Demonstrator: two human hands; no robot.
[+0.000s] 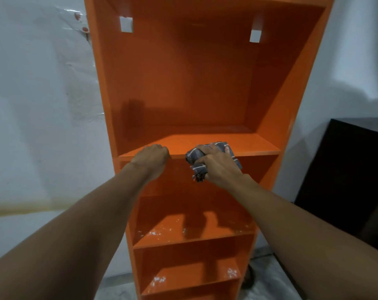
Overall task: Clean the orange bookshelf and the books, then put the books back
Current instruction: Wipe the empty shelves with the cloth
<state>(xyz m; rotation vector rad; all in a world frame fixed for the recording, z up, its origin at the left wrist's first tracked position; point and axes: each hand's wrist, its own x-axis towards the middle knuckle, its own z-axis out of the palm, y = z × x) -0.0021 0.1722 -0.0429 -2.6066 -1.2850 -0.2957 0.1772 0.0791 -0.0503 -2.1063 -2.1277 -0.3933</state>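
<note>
Mid-wipe, I'd say: right grip (220, 165) clutches a grey cloth (193, 155) at the upper board's front edge on the orange bookshelf (183, 83), left grip (153, 158) curled over that edge. Lower boards (192, 237) look speckled; no books in view.

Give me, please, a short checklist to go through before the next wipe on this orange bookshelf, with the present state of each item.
1. Cloth in hand: the right hand grips the grey cloth at the front edge of the upper shelf board. Ok.
2. Support: the left hand grips that board's front edge. Ok.
3. Board free of books: none on it. Ok.
4. Lower shelf boards clean: white specks lie on two of them. Not ok.
5. Books ready to go back: none in view. Cannot tell.
</note>
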